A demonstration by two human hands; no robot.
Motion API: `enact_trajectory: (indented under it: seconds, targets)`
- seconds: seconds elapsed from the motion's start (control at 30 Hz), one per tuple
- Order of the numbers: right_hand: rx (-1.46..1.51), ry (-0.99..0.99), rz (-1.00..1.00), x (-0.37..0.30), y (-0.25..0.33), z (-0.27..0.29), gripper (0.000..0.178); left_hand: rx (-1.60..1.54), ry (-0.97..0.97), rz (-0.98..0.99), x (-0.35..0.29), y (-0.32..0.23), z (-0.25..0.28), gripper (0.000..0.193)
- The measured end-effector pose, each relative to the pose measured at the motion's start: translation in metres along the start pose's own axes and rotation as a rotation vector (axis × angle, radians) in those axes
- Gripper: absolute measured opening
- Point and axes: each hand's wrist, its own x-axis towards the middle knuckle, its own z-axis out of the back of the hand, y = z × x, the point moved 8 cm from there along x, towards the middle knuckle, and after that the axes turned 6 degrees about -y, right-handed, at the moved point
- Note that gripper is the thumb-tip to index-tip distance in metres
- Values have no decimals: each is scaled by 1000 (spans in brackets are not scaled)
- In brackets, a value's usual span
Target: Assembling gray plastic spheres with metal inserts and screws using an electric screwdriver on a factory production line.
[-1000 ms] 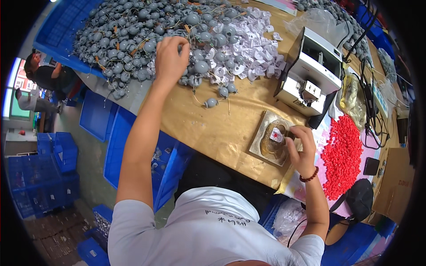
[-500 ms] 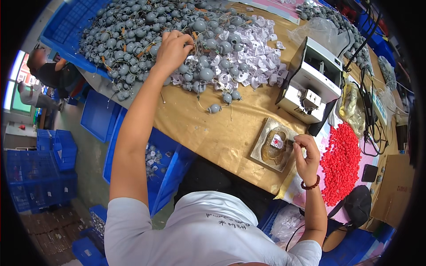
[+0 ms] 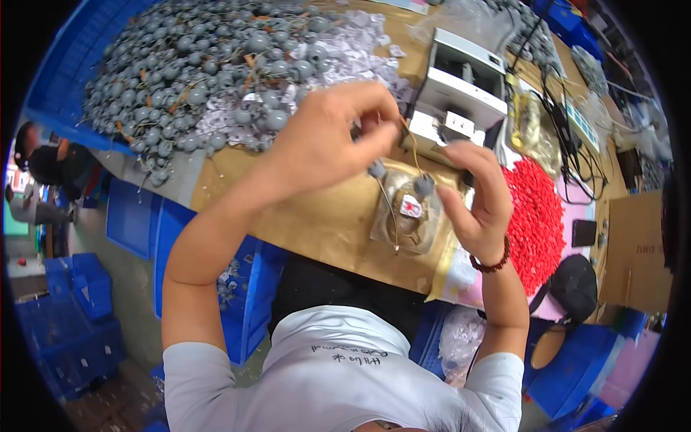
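My left hand (image 3: 327, 133), blurred, is raised over the table with its fingers closed on a wired cluster of grey balls. From it a thin brown wire (image 3: 412, 140), a grey ball (image 3: 424, 185) and a second grey ball (image 3: 376, 169) dangle above a square fixture block (image 3: 379, 225). A small white part with a red centre (image 3: 410, 207) lies in the block's rounded recess. My right hand (image 3: 479, 198), wearing a beaded bracelet, hovers at the block's right side, thumb and fingers apart with nothing between them, close to the hanging ball.
A large heap of wired grey balls (image 3: 187, 86) covers the table's left, beside white plastic parts (image 3: 360, 54). A white machine (image 3: 464, 68) stands behind the fixture. Red pieces (image 3: 533, 223), cables and a black phone (image 3: 584, 232) lie to the right. Blue crates (image 3: 245, 302) stand below.
My left hand has come from the heap toward the fixture, bringing a wired cluster of grey balls. My right hand has lifted slightly, its thumb and fingers spreading. The whole view has shifted.
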Motion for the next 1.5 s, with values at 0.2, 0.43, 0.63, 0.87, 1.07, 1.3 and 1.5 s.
enact_trajectory:
  seconds: [0.2,0.43,0.63,0.87,1.07,1.3,1.5]
  targets:
    - [600,207,-765,-46,-43,-22,22,-664,321,564,-53,42,-95,16]
    - [-133,377,-362,-89,-60,-15,11,-515,218,598,-124,80,-125,24]
    - [-512,398,39,-93,-50,-36,31,-94,96,222,-129,58,-128,27]
    - [-668,553,128,-95,-47,-50,29,-28,109,149,-122,56,-132,25]
    - [-721,664,157,-105,-44,-53,33,15,122,145,-118,60,-126,24]
    - [-689,712,86,-98,-50,-54,28,154,85,69,-113,57,-121,24]
    - [-807,636,95,-118,-44,-64,28,424,16,-43,-109,48,-121,41]
